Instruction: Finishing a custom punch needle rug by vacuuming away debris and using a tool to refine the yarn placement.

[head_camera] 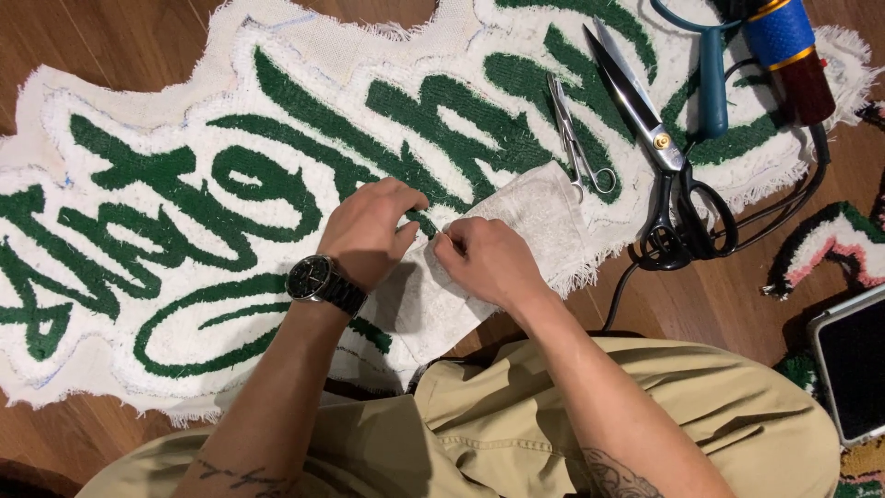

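We count one green-and-white rug [184,203] on the floor. On the rug lie two cutting tools: one pair of large shears [659,148] and one small pair of snips [576,138]. Right of the rug sit one smaller rug piece [834,240] and one tablet [853,364].

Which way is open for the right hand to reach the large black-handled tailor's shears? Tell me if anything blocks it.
Probably yes. The right hand rests on the folded white rug edge, and the large black-handled tailor's shears lie on its right, with only flat tufted rug between. The small silver snips lie off that path.
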